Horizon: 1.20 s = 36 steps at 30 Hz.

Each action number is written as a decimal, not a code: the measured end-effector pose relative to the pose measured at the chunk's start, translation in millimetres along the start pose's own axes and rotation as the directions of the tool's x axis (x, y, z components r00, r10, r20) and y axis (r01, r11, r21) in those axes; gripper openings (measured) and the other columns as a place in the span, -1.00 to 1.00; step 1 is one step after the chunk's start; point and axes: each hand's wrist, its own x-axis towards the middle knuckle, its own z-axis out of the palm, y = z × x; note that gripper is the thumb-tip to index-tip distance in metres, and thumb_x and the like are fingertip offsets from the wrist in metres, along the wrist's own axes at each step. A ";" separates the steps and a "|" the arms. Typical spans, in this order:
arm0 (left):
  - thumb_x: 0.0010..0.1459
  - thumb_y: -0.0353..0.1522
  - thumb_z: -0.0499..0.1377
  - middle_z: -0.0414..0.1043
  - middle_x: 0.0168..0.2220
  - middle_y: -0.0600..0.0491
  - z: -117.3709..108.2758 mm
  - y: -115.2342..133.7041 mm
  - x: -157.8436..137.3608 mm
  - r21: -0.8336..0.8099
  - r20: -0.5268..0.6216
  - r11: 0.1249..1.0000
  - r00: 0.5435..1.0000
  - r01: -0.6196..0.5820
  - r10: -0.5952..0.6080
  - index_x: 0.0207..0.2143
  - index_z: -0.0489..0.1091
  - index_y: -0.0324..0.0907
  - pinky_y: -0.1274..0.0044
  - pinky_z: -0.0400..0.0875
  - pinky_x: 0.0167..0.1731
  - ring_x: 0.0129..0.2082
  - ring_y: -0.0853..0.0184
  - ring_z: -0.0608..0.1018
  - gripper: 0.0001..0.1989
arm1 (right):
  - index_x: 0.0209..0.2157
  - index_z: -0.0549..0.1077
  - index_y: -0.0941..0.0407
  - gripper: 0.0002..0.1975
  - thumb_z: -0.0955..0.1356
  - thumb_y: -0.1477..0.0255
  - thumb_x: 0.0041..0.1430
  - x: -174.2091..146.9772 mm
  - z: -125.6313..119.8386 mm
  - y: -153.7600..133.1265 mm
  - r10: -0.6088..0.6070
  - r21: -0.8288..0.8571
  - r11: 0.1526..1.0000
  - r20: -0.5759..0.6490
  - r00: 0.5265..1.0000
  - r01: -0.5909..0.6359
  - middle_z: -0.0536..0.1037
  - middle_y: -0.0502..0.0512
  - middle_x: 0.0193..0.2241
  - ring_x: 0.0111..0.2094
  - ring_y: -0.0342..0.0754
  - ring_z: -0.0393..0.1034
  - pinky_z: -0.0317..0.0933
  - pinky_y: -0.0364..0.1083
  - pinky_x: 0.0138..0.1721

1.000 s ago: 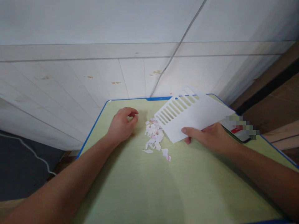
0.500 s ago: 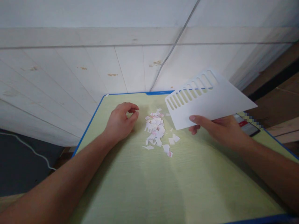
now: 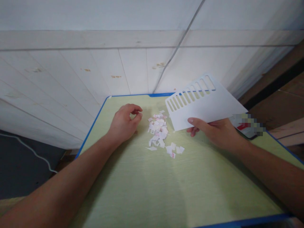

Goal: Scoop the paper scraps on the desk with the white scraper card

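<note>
A loose pile of torn white paper scraps, some with pink marks, lies near the middle of the table. A few more scraps are strewn just below its right side. My left hand is left of the pile, fingers loosely curled, a gap between thumb and index finger, nothing seen in it. My right hand grips a white flat scraper with a row of slots, thumb on top and fingers underneath. The scraper is held tilted right of the pile, its lower left corner close to the scraps.
The pale green table has a blue edge and stands against a white panelled wall. A grey cable runs down the wall behind it. At the right rear, a dark-edged flat object, partly blurred out, lies behind my right forearm.
My right hand and the scraper have shifted slightly left. Two loose scraps right of the pile have moved down nearer the other stray ones. My left hand stays nearly still.
</note>
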 end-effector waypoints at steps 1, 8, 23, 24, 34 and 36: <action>0.29 -0.32 0.25 0.68 -0.11 -0.02 0.0 0.2 0.0 0.002 0.002 1.000 1.000 0.001 -0.001 -0.13 0.62 -0.04 0.23 0.59 0.15 -0.05 0.10 0.66 -0.84 | -0.50 0.61 -0.07 -0.57 0.51 -0.04 0.34 -0.3 0.5 0.5 0.000 -0.007 1.000 -0.003 1.000 0.000 0.70 0.12 -0.47 -0.46 0.15 0.60 0.55 0.16 -0.29; 0.28 -0.33 0.25 0.68 -0.09 -0.03 0.9 -0.6 0.1 -0.015 -0.008 1.000 1.000 -0.012 0.012 -0.12 0.63 -0.07 0.26 0.59 0.14 -0.06 0.13 0.66 -0.82 | -0.50 0.61 -0.05 -0.56 0.53 -0.04 0.31 1.5 -2.1 -0.7 -0.006 -0.008 1.000 0.001 1.000 0.006 0.69 0.15 -0.50 -0.51 0.13 0.58 0.55 0.14 -0.37; 0.28 -0.35 0.26 0.68 -0.11 -0.04 -0.3 1.1 0.8 -0.023 -0.008 0.999 1.000 -0.024 0.024 -0.12 0.62 -0.09 0.25 0.58 0.12 -0.06 0.12 0.66 -0.84 | -0.49 0.57 -0.01 -0.59 0.52 0.08 0.37 -13.0 -5.6 -25.7 -0.048 -0.017 0.998 0.279 0.959 0.055 0.66 0.12 -0.50 -0.44 0.11 0.62 0.59 0.07 -0.35; 0.28 -0.34 0.26 0.67 -0.11 -0.04 -0.2 0.7 1.0 -0.025 -0.010 0.999 1.000 -0.026 0.026 -0.12 0.62 -0.10 0.25 0.58 0.12 -0.06 0.12 0.66 -0.84 | -0.49 0.57 0.00 -0.60 0.52 0.09 0.37 -13.3 -4.9 -26.8 -0.048 -0.003 0.999 0.271 0.961 0.051 0.67 0.13 -0.50 -0.45 0.10 0.62 0.60 0.07 -0.35; 0.28 -0.35 0.24 0.68 -0.12 -0.04 -2.8 -0.4 1.6 -0.026 -0.015 0.998 0.998 -0.056 0.055 -0.15 0.60 -0.10 0.22 0.56 0.17 -0.05 0.12 0.67 -0.85 | -0.50 0.55 0.03 -0.65 0.52 0.19 0.34 -17.7 -6.4 -31.1 -0.033 0.005 0.999 0.206 0.978 0.033 0.67 0.11 -0.52 -0.49 0.06 0.61 0.56 0.00 -0.41; 0.28 -0.36 0.24 0.68 -0.13 -0.05 -3.0 0.1 1.3 -0.030 -0.018 0.998 0.998 -0.061 0.061 -0.15 0.60 -0.11 0.22 0.57 0.16 -0.05 0.12 0.67 -0.85 | -0.53 0.52 0.03 -0.63 0.52 0.20 0.33 -18.7 -8.3 -30.7 -0.011 -0.014 1.000 0.220 0.975 0.015 0.65 0.09 -0.54 -0.51 0.04 0.59 0.53 -0.02 -0.45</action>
